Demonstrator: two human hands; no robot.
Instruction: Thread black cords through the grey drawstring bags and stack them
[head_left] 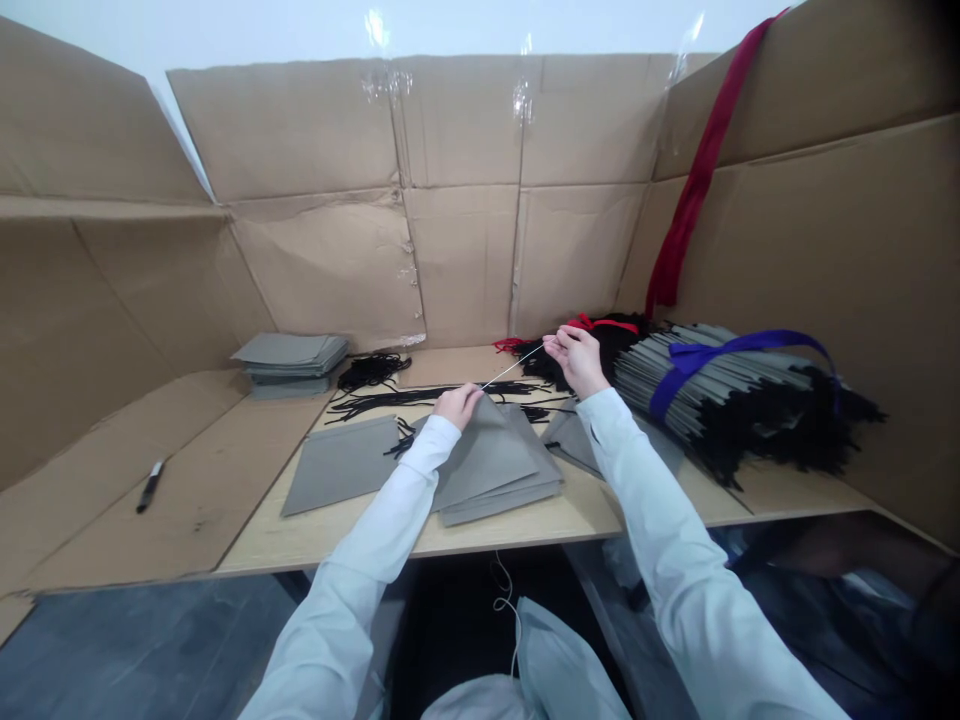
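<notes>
My left hand (457, 405) is closed in a pinch at the top corner of a grey fabric pouch (487, 455), which lies on a small pile of similar flat pouches. Higher and to the right, my right hand (574, 357) is closed on a thin, pale, needle-like rod (514, 367). The rod runs straight and slanting down from the right fingers to the left fingertips. Its lower end is hidden at the left hand and the pouch corner. Black cords (420, 398) lie on the table just behind the left hand.
A single grey pouch (341, 463) lies left of the pile. Further left are a stack of grey pieces (292, 360) and a marker (151, 487). At the right stands a pouch bundle tied with blue ribbon (739, 355). Cardboard walls (457, 130) enclose the table; a red ribbon (701, 180) hangs right.
</notes>
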